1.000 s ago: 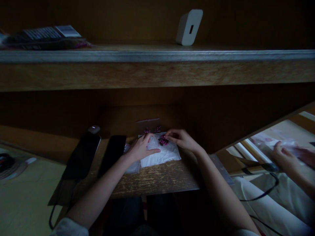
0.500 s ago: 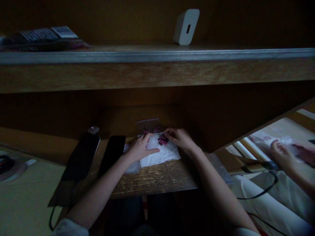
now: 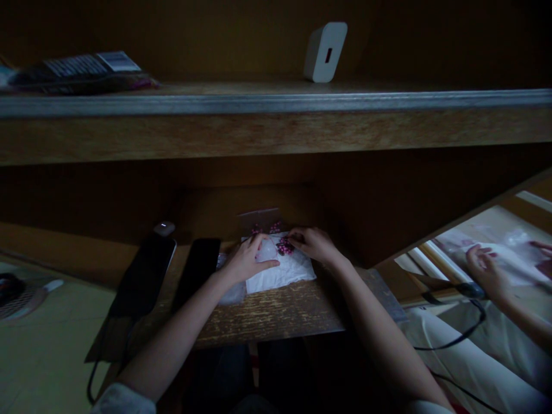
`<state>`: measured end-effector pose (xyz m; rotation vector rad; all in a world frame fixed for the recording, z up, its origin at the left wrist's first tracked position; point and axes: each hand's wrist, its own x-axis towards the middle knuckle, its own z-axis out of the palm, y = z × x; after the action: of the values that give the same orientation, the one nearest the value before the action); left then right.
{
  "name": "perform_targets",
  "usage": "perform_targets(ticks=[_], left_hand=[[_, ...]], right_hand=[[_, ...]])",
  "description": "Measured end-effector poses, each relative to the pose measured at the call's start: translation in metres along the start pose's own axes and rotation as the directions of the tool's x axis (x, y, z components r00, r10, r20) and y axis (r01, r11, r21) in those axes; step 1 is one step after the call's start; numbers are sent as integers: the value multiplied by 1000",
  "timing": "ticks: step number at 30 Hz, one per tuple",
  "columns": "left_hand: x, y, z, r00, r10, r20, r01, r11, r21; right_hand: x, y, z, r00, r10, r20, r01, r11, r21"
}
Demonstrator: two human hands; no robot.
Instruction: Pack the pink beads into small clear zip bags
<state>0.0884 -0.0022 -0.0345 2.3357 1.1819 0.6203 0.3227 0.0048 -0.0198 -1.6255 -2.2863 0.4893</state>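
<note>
A crumpled white sheet (image 3: 280,278) lies on the worn wooden desktop. On it are a cluster of small pink and dark beads (image 3: 284,246) and a rounded, translucent whitish thing (image 3: 268,249). My left hand (image 3: 246,260) rests on the sheet's left part, thumb stretched out and fingers curved beside the rounded thing. At the right edge of the beads, my right hand (image 3: 317,244) has its fingertips pinched together; what is between them is too small to make out. Behind the sheet sits a clear bag (image 3: 259,215) with more pink beads near it.
Two dark phone-like slabs (image 3: 196,273) lie left of my hands, near a small light case (image 3: 164,229). Overhead, a shelf (image 3: 241,131) carries a white charger (image 3: 325,53) and a dark packet (image 3: 86,72). At right, another person's hand (image 3: 487,273) is near clear plastic.
My hands stay almost in place, with the right fingers shifting slightly at the beads. The other person's hands have moved at the right, and a second one now shows. The view tilts slightly.
</note>
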Motion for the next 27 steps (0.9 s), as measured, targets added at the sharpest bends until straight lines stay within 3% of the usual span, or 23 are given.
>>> perform_targets(ticks=[16,21,27], left_hand=[[0,-1,1,1000,2,5,-2,1000,-15],[1,0,0,1000,2,7,-2,1000,-5],[0,-1,1,1000,7,2,-7,1000,8]], right_hand=[[-1,-1,0,1000,13,0,-13,1000,-6],[-1,-3,0,999,8,-51,-7,1000,24],[0,-2,1,1000,16,3,-16,999,-45]])
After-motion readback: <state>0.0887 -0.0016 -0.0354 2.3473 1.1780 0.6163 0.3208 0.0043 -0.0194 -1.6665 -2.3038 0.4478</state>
